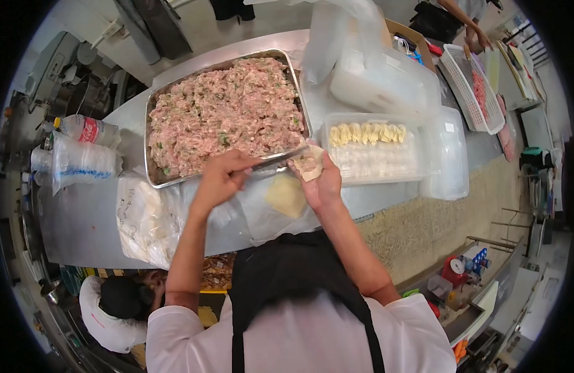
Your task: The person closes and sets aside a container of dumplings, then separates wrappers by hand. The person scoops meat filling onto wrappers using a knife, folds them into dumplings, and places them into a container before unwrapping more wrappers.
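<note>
My left hand (226,177) is closed around the handle of a flat metal spreading knife (281,158). Its blade reaches right, up to a thin pale dumpling wrapper (312,173) that my right hand (325,186) holds on its fingers. A little pinkish filling shows on the wrapper. Just below, a stack of square yellowish wrappers (286,195) lies on plastic. Beyond my hands stands a large metal tray (151,124) heaped with minced meat (228,112) flecked with green. To the right, a clear plastic box (377,177) holds a row of folded dumplings (368,133) and whitish ones below.
Clear plastic containers (386,74) are stacked behind the box. At the left stand a bottle with a red label (88,129) and plastic-wrapped cups (85,161). A plastic bag (147,217) lies near the front edge. Another person (116,311) works at lower left; a white basket (470,87) sits far right.
</note>
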Available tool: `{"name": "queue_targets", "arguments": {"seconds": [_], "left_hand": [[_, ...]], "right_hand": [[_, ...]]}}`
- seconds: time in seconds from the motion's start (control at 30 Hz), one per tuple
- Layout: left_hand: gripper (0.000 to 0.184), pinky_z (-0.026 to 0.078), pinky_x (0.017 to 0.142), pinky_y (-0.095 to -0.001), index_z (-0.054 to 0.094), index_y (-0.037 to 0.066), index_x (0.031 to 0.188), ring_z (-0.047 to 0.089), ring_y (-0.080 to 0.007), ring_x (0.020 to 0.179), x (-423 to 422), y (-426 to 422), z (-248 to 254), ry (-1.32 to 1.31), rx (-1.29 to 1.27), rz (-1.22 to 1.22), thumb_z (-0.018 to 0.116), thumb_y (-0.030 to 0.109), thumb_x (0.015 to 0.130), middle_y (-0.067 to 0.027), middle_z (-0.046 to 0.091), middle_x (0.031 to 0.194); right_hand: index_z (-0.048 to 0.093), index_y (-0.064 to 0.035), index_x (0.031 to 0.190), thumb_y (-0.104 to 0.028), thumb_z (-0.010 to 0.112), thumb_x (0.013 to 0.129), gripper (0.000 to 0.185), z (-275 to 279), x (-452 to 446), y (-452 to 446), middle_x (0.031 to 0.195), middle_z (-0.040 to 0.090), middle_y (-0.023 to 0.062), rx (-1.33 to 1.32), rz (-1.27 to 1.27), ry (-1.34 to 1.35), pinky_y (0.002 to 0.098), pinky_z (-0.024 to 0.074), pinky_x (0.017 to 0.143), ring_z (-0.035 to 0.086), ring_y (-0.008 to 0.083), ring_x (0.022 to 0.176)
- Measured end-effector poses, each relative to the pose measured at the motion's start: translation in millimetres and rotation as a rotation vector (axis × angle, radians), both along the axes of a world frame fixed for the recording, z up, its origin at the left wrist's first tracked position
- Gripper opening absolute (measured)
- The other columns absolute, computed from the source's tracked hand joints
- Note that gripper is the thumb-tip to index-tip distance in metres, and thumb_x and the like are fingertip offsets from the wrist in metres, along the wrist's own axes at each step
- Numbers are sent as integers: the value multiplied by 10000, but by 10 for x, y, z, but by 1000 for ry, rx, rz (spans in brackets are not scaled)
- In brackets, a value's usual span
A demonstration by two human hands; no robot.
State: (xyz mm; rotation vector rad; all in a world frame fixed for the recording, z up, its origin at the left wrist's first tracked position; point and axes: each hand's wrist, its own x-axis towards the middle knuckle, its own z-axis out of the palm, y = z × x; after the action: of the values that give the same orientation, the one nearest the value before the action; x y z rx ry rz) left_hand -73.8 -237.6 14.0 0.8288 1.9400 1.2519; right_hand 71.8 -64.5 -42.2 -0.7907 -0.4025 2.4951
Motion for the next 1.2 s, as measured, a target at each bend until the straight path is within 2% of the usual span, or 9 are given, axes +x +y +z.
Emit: {"name": "queue_targets", "arguments": {"seconds": [0.07, 0.2, 0.33, 0.6, 0.8, 0.87, 0.93, 1.0, 1.2], "left_hand": [[396, 484, 565, -318, 763, 91, 1096, 611, -194, 652, 148, 36, -273, 663, 227, -158, 649, -129, 788, -75, 626, 852], [363, 495, 624, -337, 770, 111, 1069, 622, -242, 733, 423, -138, 121, 561, -103, -112, 706, -79, 767, -96, 615, 868], [371, 486, 602, -331, 755, 84, 1085, 621, -236, 714, 587, -7, 164, 620, 144, -3, 707, -85, 758, -102, 601, 824], [353, 468, 593, -336, 742, 69, 1103, 592, -250, 694, 694, -17, 157, 561, 71, -19, 704, -76, 783, -101, 590, 806], [343, 458, 595, -319, 754, 64, 1078, 587, -243, 678, 602, -60, 223, 495, 97, -2, 690, -89, 778, -106, 591, 779], [346, 455, 596, -319, 755, 65, 1078, 584, -243, 674, 584, -120, 364, 431, 105, 29, 684, -91, 777, -109, 593, 773], [356, 449, 602, -322, 755, 64, 1081, 586, -239, 677, 579, -152, 442, 403, 104, -1, 678, -90, 769, -112, 599, 764], [361, 449, 607, -318, 754, 60, 1083, 587, -230, 680, 608, -171, 495, 420, 22, -81, 678, -89, 764, -112, 601, 762], [364, 462, 635, -301, 744, 17, 1079, 594, -206, 710, 488, -362, 822, 429, 60, -15, 648, -108, 752, -119, 616, 793]], "right_hand": [[398, 34, 1437, -314, 267, 1090, 509, 95, -58, 8, 1405, 500, 202, -91, 26, 27, 494, 398, 1116, 493, 343, 1298], [411, 43, 1424, -311, 284, 1086, 505, -85, -83, 138, 1396, 505, 202, -93, -74, 3, 500, 394, 1120, 498, 349, 1290], [427, 49, 1402, -305, 308, 1085, 490, 30, -98, 107, 1366, 522, 199, -24, -88, 0, 486, 413, 1104, 525, 346, 1251], [421, 58, 1391, -277, 354, 1075, 465, 70, -25, 118, 1305, 537, 202, -38, -86, 53, 488, 443, 1062, 562, 339, 1169], [342, 52, 1463, -92, 539, 842, 667, 270, 147, 159, 1426, 465, 191, 93, 229, 464, 436, 382, 1134, 483, 318, 1324], [299, -12, 1523, 26, 558, 770, 798, 266, 187, 109, 1470, 440, 149, 545, 281, 253, 390, 354, 1148, 466, 263, 1344], [435, -33, 1448, 121, 545, 738, 735, 226, 196, 43, 1339, 563, 130, 744, 240, 61, 354, 444, 1053, 561, 220, 1239], [556, -5, 1312, 95, 569, 774, 548, 228, 206, 3, 1099, 681, 108, 1158, 324, -289, 350, 522, 913, 654, 202, 1078], [695, 30, 996, -109, 670, 896, 172, 199, 370, 265, 968, 732, 162, 1527, 344, -412, 342, 532, 781, 697, 197, 861]]}}
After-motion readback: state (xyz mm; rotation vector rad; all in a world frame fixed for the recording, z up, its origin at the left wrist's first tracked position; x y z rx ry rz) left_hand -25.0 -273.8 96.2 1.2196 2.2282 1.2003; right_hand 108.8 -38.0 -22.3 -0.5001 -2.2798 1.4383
